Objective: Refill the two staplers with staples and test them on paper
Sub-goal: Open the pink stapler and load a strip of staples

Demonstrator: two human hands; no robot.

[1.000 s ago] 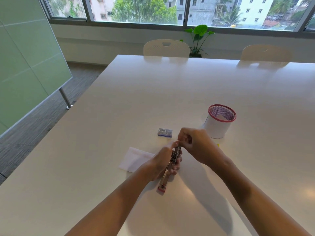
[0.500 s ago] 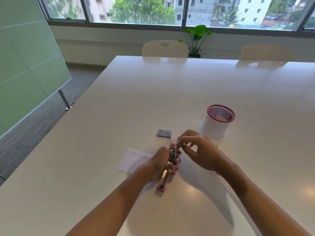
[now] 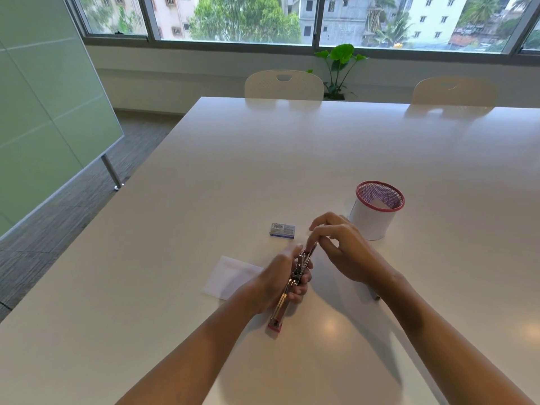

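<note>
A metal stapler [image 3: 281, 306] with a pink end lies swung open on the white table [image 3: 263, 171]. My left hand [image 3: 277, 279] grips its middle. My right hand [image 3: 339, 247] pinches the far upper arm of the stapler with fingertips. A small blue staple box [image 3: 282, 230] lies just beyond the hands. A white sheet of paper [image 3: 230, 276] lies to the left, partly under my left hand. A second stapler is not visible.
A white mesh pen cup with a red rim [image 3: 375, 211] stands to the right of the staple box. Two chairs [image 3: 283, 84] stand at the table's far edge. A glass board on a stand [image 3: 43, 112] is off to the left.
My right hand has opened from a tight curl and shifted slightly right, its fingertips now pinching the stapler's far arm. My left hand keeps its grip on the stapler.
</note>
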